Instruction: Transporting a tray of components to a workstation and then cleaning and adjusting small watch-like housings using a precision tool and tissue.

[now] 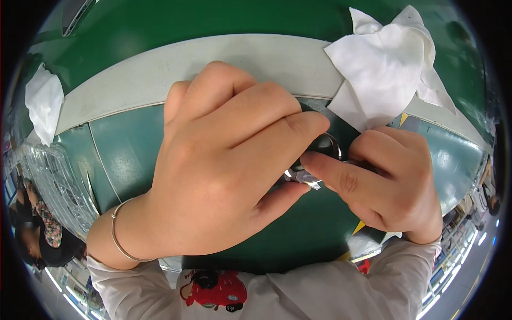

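Close in front of me, both hands meet on a small glossy dark piece (324, 145) with a rounded shape and a shiny metal rim. My left hand (224, 154) has its fingers curled over the left side of it, the thumb underneath. From the right, my right hand (386, 178) pinches it with index finger and thumb, the other fingers folded in. A clear, silvery bit (303, 176) shows below the dark piece, between the fingertips. Much of the piece is hidden by my fingers, so its kind cannot be made out.
A crumpled white cloth (381, 66) lies beyond my right hand, and another white cloth (44, 98) at far left. Clear plastic trays (53, 170) stand at the left. A grey strip (256, 53) crosses the green bench. Another person (45, 229) is at the left edge.
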The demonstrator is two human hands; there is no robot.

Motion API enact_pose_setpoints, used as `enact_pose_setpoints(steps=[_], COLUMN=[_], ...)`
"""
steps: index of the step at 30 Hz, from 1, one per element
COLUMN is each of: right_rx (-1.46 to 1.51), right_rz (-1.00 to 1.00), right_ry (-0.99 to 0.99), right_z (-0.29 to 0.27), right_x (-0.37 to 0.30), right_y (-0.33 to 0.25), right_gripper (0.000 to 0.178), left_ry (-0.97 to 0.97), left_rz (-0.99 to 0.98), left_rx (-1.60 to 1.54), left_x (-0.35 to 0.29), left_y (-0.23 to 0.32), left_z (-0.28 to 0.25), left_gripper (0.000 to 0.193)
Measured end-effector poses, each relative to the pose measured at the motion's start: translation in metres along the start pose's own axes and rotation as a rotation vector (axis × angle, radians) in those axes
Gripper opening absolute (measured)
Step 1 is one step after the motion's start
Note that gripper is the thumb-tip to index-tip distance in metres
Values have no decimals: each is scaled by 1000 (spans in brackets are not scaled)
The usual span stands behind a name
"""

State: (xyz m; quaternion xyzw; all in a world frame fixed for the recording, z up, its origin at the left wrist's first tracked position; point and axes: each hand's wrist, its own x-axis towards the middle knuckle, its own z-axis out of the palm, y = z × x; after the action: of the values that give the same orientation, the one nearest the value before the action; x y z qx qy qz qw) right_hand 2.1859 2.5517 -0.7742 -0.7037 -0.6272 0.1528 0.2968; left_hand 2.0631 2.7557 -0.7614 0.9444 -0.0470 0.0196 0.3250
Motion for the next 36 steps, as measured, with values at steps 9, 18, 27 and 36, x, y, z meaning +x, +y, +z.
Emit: enact_pose_setpoints(steps=[9,18,27,36], right_rx=[8,16,3,40], right_rz=[40,25,64,23], right_ry=[20,-28,37,-22], right_z=[6,-1,5,-5], right_x=[0,-1,-5,-3], right_y=[-3,-1,-7,-2], right_gripper=[32,31,33,33], left_ry=[4,0,5,-7], left_rz=[-4,12,9,-1], left_rx=[7,9,2,3], left_x=[-3,-2,-1,0], left_y=[-1,0,2,4], left_z=[1,2,2,-1], left_gripper=[53,53,53,53])
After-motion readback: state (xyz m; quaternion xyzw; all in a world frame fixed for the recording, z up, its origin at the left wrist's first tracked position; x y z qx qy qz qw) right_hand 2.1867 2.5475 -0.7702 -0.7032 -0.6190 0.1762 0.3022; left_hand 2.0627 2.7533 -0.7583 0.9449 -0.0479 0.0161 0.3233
